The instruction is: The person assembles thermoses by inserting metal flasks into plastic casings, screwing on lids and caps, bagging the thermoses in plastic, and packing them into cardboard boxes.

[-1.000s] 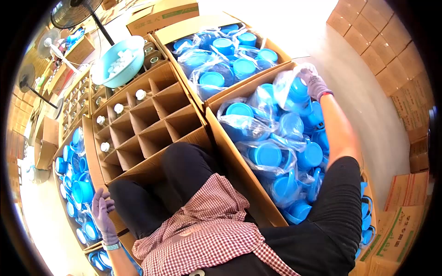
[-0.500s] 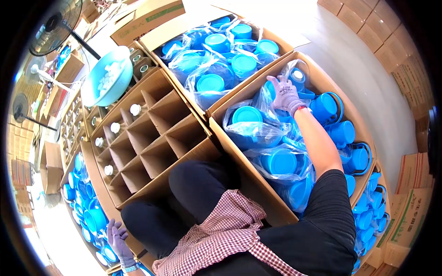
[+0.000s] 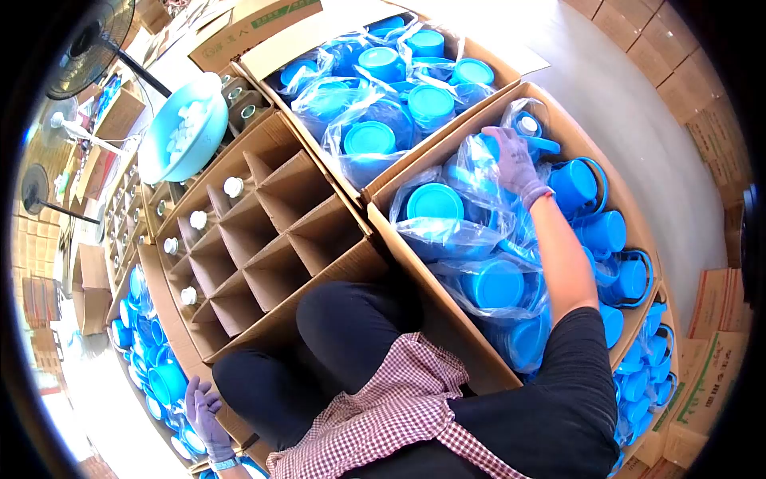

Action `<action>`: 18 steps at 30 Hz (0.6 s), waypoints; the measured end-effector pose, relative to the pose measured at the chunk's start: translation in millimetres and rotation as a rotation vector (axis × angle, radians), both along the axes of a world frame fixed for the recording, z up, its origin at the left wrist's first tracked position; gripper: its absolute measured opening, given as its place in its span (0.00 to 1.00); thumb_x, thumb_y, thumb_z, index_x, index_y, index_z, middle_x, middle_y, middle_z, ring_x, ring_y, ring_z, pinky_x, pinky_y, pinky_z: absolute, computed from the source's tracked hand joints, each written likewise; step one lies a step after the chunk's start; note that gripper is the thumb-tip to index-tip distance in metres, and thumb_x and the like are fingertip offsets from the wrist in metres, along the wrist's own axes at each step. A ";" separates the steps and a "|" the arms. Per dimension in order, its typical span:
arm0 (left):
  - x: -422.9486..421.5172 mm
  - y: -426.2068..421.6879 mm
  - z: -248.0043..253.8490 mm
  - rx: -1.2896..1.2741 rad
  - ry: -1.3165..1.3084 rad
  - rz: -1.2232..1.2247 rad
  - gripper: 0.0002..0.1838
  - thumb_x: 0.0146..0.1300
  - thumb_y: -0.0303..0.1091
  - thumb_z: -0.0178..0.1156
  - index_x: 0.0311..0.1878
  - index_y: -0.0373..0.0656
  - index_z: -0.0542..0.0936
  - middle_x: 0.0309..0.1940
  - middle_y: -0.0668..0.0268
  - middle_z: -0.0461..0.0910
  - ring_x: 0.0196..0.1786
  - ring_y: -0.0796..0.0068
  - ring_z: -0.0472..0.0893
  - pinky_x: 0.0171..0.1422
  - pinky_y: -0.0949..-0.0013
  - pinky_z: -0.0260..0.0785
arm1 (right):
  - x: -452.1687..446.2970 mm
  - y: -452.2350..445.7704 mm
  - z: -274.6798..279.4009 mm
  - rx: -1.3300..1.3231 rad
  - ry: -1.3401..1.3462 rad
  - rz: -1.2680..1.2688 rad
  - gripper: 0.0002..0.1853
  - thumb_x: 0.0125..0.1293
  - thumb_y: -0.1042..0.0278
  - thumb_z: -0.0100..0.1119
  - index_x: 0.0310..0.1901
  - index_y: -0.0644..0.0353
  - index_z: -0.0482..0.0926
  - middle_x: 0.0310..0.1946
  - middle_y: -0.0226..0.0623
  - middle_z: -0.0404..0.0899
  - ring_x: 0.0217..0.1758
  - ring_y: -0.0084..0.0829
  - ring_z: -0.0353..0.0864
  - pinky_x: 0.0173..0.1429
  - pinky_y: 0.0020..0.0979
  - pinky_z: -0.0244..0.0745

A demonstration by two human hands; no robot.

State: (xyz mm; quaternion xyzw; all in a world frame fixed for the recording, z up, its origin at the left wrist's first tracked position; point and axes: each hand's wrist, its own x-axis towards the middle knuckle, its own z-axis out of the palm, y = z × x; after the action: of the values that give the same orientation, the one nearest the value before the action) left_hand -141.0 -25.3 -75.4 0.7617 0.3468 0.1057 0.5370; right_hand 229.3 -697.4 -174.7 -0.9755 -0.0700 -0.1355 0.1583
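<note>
My right hand point(image 3: 517, 164), in a thin purple-grey glove, reaches into the carton point(image 3: 447, 307) on the right. Its fingers are curled over a blue plastic jug point(image 3: 488, 147) partly wrapped in clear bag film; the fingertips and much of the jug are hidden. Around it lie several more blue jugs point(image 3: 573, 185) with handles, and others with round blue lids point(image 3: 435, 202) under film. Low on the left, my left hand point(image 3: 206, 419), gloved too, hangs by a carton flap with loosely bent fingers apart and nothing in them.
A divided carton point(image 3: 267, 203) with several white-capped bottles point(image 3: 198, 219) stands before my knees. A light-blue basin point(image 3: 209, 136) of white pieces rests beyond it, near a fan point(image 3: 88, 40). More blue jugs fill the far carton point(image 3: 363, 191) and the lower-left one.
My right hand has curled its fingers over the jug, where they were more spread before. The view has shifted slightly. My left hand stays almost where it was.
</note>
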 end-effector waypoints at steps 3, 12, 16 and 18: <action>3.5 4.9 -1.9 -0.004 -0.017 -0.049 0.26 0.81 0.43 0.53 0.72 0.36 0.73 0.50 0.63 0.79 0.39 0.84 0.77 0.43 0.80 0.69 | 9.5 -12.3 12.2 -0.002 0.065 0.077 0.39 0.48 0.69 0.77 0.66 0.51 0.74 0.65 0.46 0.75 0.70 0.52 0.73 0.71 0.47 0.70; -7.4 15.1 -25.8 -0.084 -0.087 -0.050 0.26 0.79 0.44 0.56 0.70 0.36 0.74 0.49 0.64 0.80 0.40 0.83 0.77 0.43 0.79 0.70 | -64.3 40.1 39.0 -0.055 0.411 0.048 0.25 0.64 0.42 0.66 0.45 0.59 0.87 0.47 0.52 0.87 0.54 0.53 0.85 0.57 0.48 0.79; -1.8 -6.8 -7.0 -0.057 -0.125 -0.067 0.25 0.79 0.44 0.56 0.69 0.35 0.75 0.49 0.64 0.80 0.40 0.83 0.77 0.44 0.80 0.70 | -52.0 29.9 32.5 -0.029 0.400 0.048 0.30 0.66 0.36 0.62 0.40 0.63 0.88 0.41 0.56 0.87 0.47 0.55 0.86 0.53 0.49 0.79; -7.7 -4.0 -4.5 -0.037 -0.149 -0.118 0.25 0.79 0.44 0.56 0.69 0.35 0.76 0.49 0.64 0.81 0.41 0.83 0.77 0.44 0.79 0.70 | -59.8 38.3 71.3 -0.003 0.359 -0.008 0.30 0.64 0.36 0.65 0.39 0.63 0.88 0.38 0.54 0.87 0.46 0.54 0.86 0.52 0.48 0.79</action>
State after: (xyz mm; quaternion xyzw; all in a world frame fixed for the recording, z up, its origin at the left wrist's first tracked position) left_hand -148.6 -29.3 -79.9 0.7608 0.2624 0.1240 0.5805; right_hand 169.5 -659.0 -103.3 -0.9845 -0.0368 0.0402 0.1664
